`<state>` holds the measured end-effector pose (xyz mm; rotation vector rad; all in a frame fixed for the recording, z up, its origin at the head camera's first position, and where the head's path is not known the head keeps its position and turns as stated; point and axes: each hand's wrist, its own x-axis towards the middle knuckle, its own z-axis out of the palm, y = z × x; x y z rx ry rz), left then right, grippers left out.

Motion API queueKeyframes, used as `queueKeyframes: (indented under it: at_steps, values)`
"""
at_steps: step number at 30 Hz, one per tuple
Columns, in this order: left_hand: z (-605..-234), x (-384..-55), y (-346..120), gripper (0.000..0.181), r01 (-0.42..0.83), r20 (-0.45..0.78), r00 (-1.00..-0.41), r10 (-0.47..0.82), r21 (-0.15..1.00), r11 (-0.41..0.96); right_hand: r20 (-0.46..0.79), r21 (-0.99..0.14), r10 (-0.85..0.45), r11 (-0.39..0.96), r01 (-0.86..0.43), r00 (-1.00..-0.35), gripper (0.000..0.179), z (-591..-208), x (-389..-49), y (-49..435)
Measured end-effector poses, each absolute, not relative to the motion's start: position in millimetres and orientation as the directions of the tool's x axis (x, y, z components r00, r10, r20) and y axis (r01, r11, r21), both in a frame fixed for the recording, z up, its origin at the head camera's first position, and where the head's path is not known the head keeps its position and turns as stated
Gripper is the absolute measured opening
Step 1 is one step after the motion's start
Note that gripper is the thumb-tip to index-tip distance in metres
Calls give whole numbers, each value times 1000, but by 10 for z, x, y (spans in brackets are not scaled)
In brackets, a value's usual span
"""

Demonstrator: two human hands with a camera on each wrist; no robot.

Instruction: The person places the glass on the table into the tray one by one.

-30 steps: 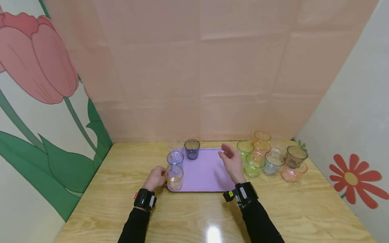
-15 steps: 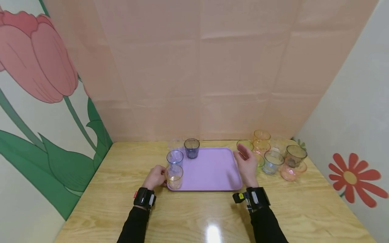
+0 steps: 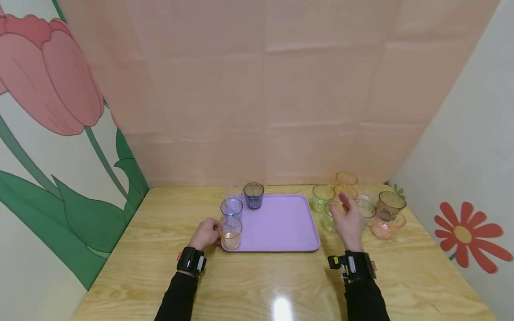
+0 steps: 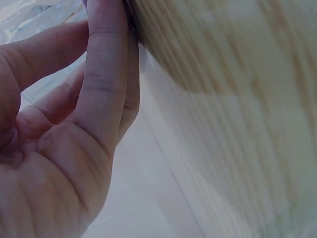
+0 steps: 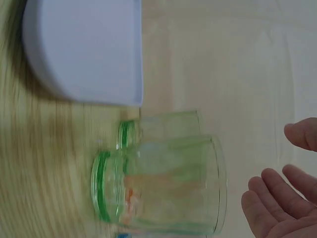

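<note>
Right hand shifted right from over the tray a second ago: fingers parted, empty, nearer green glass just left of them. Left hand unchanged, yellow-rimmed glass right of its fingers; can't tell grip.

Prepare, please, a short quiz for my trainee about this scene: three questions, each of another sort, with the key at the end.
1. Choose: in the head view, where do the green glasses stand?
A. On the tray
B. To the right of the tray
C. To the left of the tray

2. True or false: the right hand grips the tray.

3. Fill in: the colour of the tray is ____.

Key:
1. B
2. False; it is away from the tray and holds nothing.
3. Purple
</note>
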<state>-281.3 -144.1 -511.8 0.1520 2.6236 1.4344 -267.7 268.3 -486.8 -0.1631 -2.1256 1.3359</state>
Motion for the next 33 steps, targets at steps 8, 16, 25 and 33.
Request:
queueKeyframes:
  at_steps: [8,16,25,33]
  values:
    - [-5125,-2824,-1436,19,26,-77,-984,159,826,563,389,-800,388,592,-97,-836,60,-4887,-2635,2817]
    - [-5121,-2821,-1437,19,39,-66,-985,157,812,582,389,-728,316,681,-78,-865,62,-4887,-2648,2833]
    - [-5087,-2814,-1436,20,49,-58,-986,156,795,605,416,-662,252,742,-101,-874,61,-4934,-2674,2844]
    - [-5095,-2819,-1447,19,62,-50,-986,157,770,635,435,-587,144,793,-159,-889,63,-4978,-2691,2833]
